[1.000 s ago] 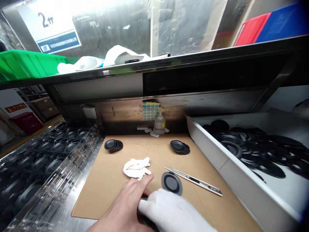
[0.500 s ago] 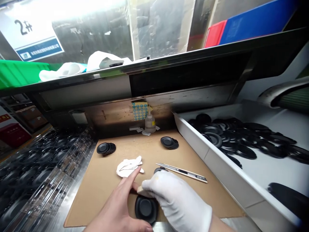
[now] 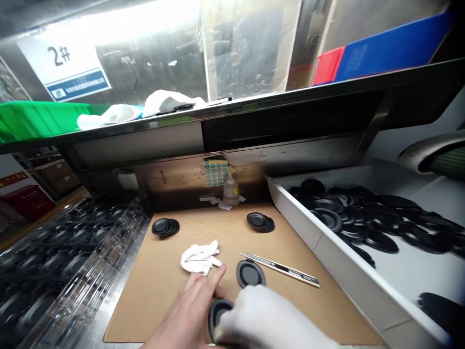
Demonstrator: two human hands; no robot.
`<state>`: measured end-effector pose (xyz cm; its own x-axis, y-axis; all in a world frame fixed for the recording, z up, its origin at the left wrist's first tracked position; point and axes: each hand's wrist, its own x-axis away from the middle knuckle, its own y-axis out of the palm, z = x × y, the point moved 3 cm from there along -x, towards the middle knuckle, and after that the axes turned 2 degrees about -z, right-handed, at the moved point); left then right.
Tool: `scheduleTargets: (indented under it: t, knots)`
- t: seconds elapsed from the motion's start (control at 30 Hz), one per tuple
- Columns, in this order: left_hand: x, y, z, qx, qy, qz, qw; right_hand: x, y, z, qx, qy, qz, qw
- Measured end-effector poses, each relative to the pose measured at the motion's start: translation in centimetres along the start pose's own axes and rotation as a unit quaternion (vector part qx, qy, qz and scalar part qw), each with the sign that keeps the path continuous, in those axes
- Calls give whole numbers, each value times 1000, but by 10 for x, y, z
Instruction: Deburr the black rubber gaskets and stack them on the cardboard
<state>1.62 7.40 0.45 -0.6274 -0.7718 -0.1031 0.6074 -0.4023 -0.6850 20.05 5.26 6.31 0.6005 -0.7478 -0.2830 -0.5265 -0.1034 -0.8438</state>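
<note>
My bare left hand (image 3: 189, 312) rests on the cardboard sheet (image 3: 163, 281) and steadies a black round disc (image 3: 217, 310) at the near edge. My right hand (image 3: 265, 320), in a white glove, presses on the same disc from the right and covers most of it. A second black disc (image 3: 250, 273) lies flat just beyond my hands. A crumpled white cloth (image 3: 199, 258) sits close to my left fingertips. A slim utility knife (image 3: 281, 269) lies to the right of the second disc.
Two small stacks of black discs (image 3: 165, 227) (image 3: 260, 222) stand farther back on the cardboard, near a small glue bottle (image 3: 231, 190). A white bin (image 3: 327, 247) with several black discs is on the right. Clear trays holding discs (image 3: 54, 261) fill the left. A shelf overhangs above.
The view shifted slightly. The second disc, hidden by my gloved hand half a second ago, shows again beyond my hands. Both hands stay on the near disc.
</note>
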Motion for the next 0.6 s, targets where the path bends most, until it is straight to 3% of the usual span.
scheduleTargets:
  t: [0.1,0.17,0.23,0.3,0.4,0.5,0.6]
  knots:
    - [0,-3,1,-18,-4,-16,1000,29,-40,32,-32,65,104,992]
    - [2,-10,6,-8,2,-40,999,48,-61,61,-90,188,223,952]
    - [6,-19,14,21,6,-62,998,59,-66,81,-124,274,271,914]
    - [8,-27,22,48,0,-81,996,60,-62,88,-141,295,260,909]
    - [9,-32,31,52,-32,-75,995,56,-57,85,-171,269,240,917]
    - [9,-37,36,33,-47,-21,998,55,-53,81,-202,242,220,923]
    - [9,-51,36,-9,-64,84,994,59,-45,85,-227,227,206,924]
